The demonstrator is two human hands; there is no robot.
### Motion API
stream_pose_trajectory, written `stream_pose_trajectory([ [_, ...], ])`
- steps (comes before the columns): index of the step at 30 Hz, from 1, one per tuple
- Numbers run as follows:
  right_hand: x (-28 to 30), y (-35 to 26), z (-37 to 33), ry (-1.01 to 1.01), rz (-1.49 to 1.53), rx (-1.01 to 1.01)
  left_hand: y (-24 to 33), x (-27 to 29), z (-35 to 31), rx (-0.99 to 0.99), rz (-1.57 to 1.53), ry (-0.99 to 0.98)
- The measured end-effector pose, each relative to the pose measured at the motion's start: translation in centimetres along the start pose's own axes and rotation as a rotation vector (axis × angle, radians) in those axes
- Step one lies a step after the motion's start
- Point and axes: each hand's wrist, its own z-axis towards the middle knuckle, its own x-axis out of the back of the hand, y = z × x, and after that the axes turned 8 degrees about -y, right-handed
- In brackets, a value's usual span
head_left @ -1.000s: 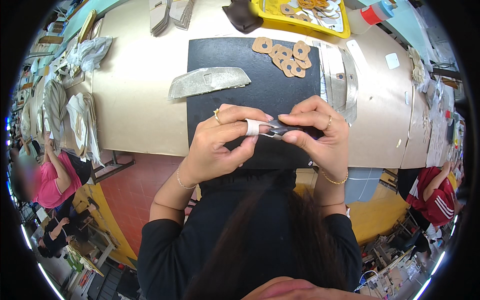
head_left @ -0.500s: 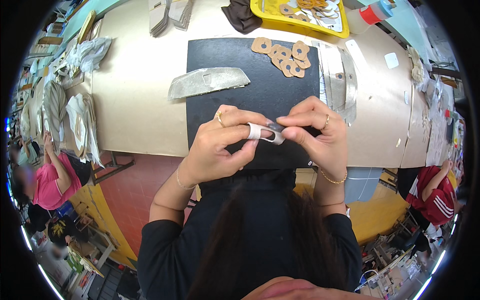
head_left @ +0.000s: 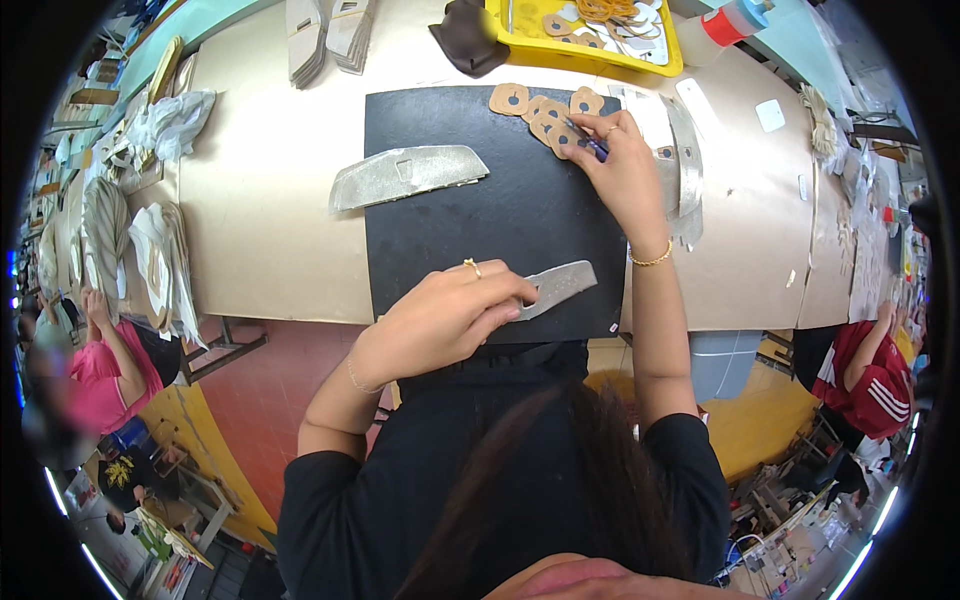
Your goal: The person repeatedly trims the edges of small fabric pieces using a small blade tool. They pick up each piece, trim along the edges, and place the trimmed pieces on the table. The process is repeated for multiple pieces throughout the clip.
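My left hand (head_left: 450, 312) pinches a silver-grey flat piece (head_left: 568, 286) with a cut-out near my fingertips, low over the black mat (head_left: 440, 240). Reaching forward, my right hand (head_left: 618, 160) is closed around a slim dark-blue tool (head_left: 597, 148) of a kind I cannot make out. Its fingertips are at the pile of small tan pieces with dark centre holes (head_left: 548, 115); whether they grip one is hidden. A stack of silver-grey pieces (head_left: 420, 175) with a cut-out lies across the mat's left edge.
Beyond the mat stands a yellow tray (head_left: 590, 62) with tan and white pieces, beside a dark brown cloth-like item (head_left: 468, 40). A bottle with a red band (head_left: 722, 25) is at the far right. More grey strips (head_left: 688, 165) lie right of the mat. Co-workers sit on both sides.
My right hand has left the curled piece both hands were holding and moved forward to the tan pile. My left hand has kept the piece, which now lies flatter, grey side showing.
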Motion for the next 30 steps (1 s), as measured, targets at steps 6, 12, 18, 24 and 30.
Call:
stream_pose_trajectory([
  [6, 0.3, 0.6, 0.2, 0.071, -0.040, -0.091, 0.2, 0.3, -0.6, 0.151, -0.216, 0.082],
  [12, 1.7, 1.7, 1.9, 0.108, -0.012, -0.095, -0.3, 0.1, 0.3, 0.017, -0.047, -0.058],
  [18, 0.8, 1.3, 4.0, 0.010, -0.097, -0.130, 0.2, 0.2, 0.4, 0.019, 0.042, -0.022],
  [24, 1.0, 0.5, 3.6, 0.036, 0.040, -0.155, -0.3, 0.6, -0.3, 0.126, -0.222, -0.037],
  [30, 2.1, -0.4, 0.2, 0.071, 0.064, -0.101, -0.9, 0.6, 0.0, 0.313, -0.742, 0.063],
])
